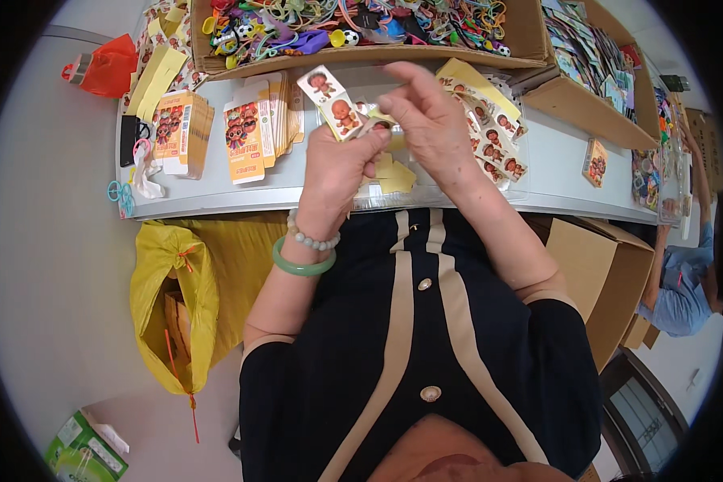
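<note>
My left hand (340, 165), with a beaded bracelet and a green bangle on its wrist, is closed on a small white sticker strip (342, 113) printed with cartoon baby figures. Just to its right is my right hand (434, 128), thumb and index finger apart, with nothing visible between them. Part of another printed piece shows between the two hands, mostly hidden. Beneath them, yellow paper pieces (395, 177) lie in a clear plastic tray (426, 195). Sticker sheets (494, 145) with similar figures are piled beside my right hand.
Folded orange-and-white boxes (245, 140) and another stack of boxes (177, 132) stand left, near blue scissors (120, 197). Cardboard cartons of small toys (361, 62) and cards (594, 112) line the back. A yellow sack (241, 273) hangs below the table. Another person (683, 281) is at far right.
</note>
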Motion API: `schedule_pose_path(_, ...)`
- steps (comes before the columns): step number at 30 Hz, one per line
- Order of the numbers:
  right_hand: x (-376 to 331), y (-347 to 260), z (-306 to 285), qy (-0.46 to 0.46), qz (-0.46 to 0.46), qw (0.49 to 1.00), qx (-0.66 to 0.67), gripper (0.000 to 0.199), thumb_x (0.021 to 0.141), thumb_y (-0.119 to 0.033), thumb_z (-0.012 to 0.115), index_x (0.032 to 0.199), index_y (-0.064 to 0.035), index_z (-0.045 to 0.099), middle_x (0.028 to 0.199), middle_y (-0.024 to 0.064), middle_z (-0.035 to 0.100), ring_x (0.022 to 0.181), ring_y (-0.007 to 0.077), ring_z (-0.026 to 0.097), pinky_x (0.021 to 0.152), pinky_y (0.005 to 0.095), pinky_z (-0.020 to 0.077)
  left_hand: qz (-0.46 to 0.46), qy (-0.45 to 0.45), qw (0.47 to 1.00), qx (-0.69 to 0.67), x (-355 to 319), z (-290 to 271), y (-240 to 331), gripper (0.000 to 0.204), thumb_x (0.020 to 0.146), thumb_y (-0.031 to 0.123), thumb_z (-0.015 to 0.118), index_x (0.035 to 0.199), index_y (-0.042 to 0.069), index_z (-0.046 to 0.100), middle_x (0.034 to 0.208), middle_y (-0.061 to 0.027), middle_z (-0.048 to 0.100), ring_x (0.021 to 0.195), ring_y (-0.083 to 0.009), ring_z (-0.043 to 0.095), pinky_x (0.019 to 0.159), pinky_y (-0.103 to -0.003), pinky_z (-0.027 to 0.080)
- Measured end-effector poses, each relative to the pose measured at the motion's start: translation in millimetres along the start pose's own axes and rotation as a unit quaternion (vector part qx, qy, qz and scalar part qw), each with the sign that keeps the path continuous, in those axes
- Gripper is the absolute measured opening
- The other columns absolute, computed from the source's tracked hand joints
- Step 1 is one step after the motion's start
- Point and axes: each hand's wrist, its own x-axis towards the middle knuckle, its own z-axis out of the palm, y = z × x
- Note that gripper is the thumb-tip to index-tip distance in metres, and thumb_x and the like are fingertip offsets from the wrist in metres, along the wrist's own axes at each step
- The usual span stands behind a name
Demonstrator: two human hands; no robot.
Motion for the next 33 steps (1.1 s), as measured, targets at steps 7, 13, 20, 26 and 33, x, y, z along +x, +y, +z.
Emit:
schedule_pose_path(7,-5,-19,-19,-0.054,-0.178,0.888,-0.420,0.034,0.088,-0.024,0.058,0.114,-0.0019,0.056,0.100,0.0123,0.065,0.092,0.0198,0.062,0.073,0.0327,0.0484,0.008,-0.074,0.994,0.073,-3,-13,11,0.012,0.082,0.009,0.065,0.090,0.001,0.063,0.069,0.0000,0.058,0.048,-0.0032,0.046,0.041,-0.018,0.037)
schedule_pose_path(13,17,-23,-17,-0.054,0.086,0.993,0.065,0.027,0.085,-0.022,0.062,0.102,-0.0002,0.062,0.085,0.0033,0.063,0.082,0.0128,0.059,0.072,0.0267,0.0472,0.025,-0.214,0.963,0.161,-10,-19,13,0.034,0.091,0.033,0.054,0.094,0.000,0.061,0.074,0.0008,0.059,0.046,-0.0033,0.044,0.043,-0.018,0.037)
schedule_pose_path(20,8,-21,-5,0.119,-0.094,0.964,-0.219,0.007,0.085,-0.008,0.056,0.086,-0.0018,0.059,0.074,0.0015,0.059,0.069,0.0081,0.054,0.063,0.0225,0.0429,0.001,-0.165,0.977,0.135,-7,-8,9,0.047,0.097,0.041,0.041,0.098,-0.002,0.059,0.068,-0.0006,0.056,0.042,-0.0055,0.044,0.041,-0.019,0.034)
schedule_pose_path(26,21,-18,-19,0.190,-0.056,0.975,-0.103,0.007,0.086,-0.007,0.054,0.085,-0.0012,0.058,0.073,0.0025,0.057,0.068,0.0083,0.052,0.064,0.0226,0.0432,-0.026,-0.182,0.976,0.119,-11,-15,19,0.047,0.097,0.041,0.041,0.099,-0.002,0.059,0.064,-0.0022,0.055,0.040,-0.0059,0.043,0.040,-0.018,0.033)
schedule_pose_path(33,3,-23,-18,0.033,-0.232,0.871,-0.431,0.019,0.084,-0.018,0.059,0.093,-0.0009,0.062,0.094,0.0103,0.062,0.084,0.0223,0.059,0.071,0.0323,0.0456,-0.065,-0.171,0.983,0.009,-2,-22,17,0.013,0.084,0.009,0.059,0.094,0.000,0.060,0.066,0.0007,0.052,0.050,-0.0047,0.043,0.043,-0.018,0.032)
